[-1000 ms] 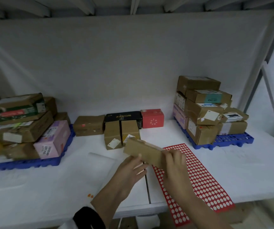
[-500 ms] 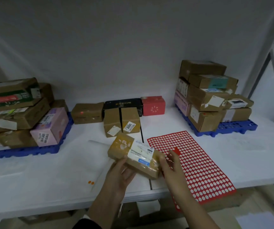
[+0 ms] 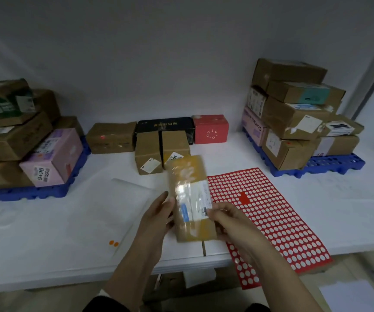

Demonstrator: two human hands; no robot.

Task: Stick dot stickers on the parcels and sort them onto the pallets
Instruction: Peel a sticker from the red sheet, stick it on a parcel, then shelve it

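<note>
I hold a small taped brown parcel (image 3: 190, 197) with a white shipping label facing up, above the white table's front edge. My left hand (image 3: 156, 219) grips its left side and my right hand (image 3: 231, 221) holds its right lower corner. A red dot-sticker sheet (image 3: 271, 212), mostly peeled, lies to the right under my right hand. A blue pallet (image 3: 35, 192) at the left and a blue pallet (image 3: 330, 166) at the right each carry stacked parcels.
Unsorted parcels stand at the back middle: a brown box (image 3: 111, 137), a black box (image 3: 165, 126), a red box (image 3: 212, 129) and two small brown boxes (image 3: 161, 152). A clear sheet with two orange dots (image 3: 114, 243) lies left of my hands.
The parcel has been turned from lying crosswise to pointing away from me, label up. My hands shifted with it, and the camera tilted downward.
</note>
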